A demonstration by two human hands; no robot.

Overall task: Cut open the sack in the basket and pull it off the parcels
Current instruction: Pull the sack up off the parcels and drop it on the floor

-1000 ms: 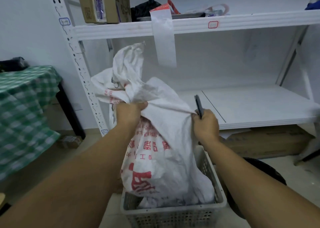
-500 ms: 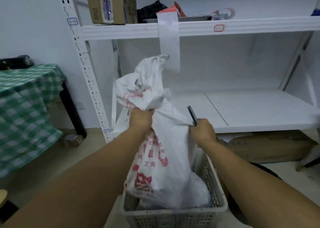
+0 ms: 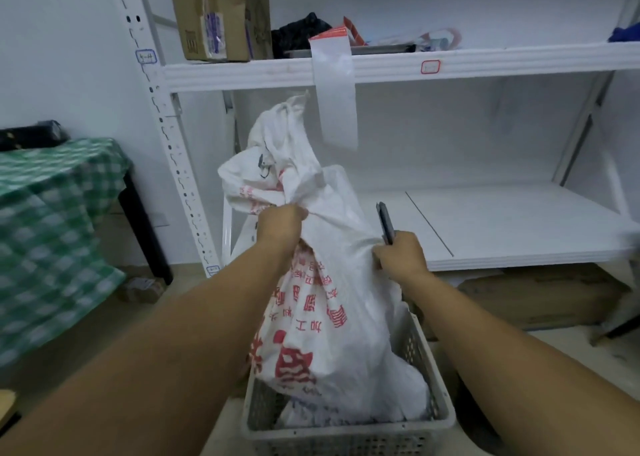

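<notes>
1. Sack [image 3: 332, 317] stands in the basket [image 3: 346, 434], white with red print, its bottom inside the walls.
2. Left hand [image 3: 282, 223] grips the sack's bunched neck, fingers curled tight into the cloth.
3. Right hand [image 3: 401, 258], right of the sack, pinches a fold of it, fingers also curled round a dark cutter [image 3: 385, 221] pointing up.
4. Shelf [image 3: 519, 227] stands behind the sack; a box [image 3: 214, 15] sits on its upper level.
5. Checked table [image 3: 52, 230] lies left of the sack.
</notes>
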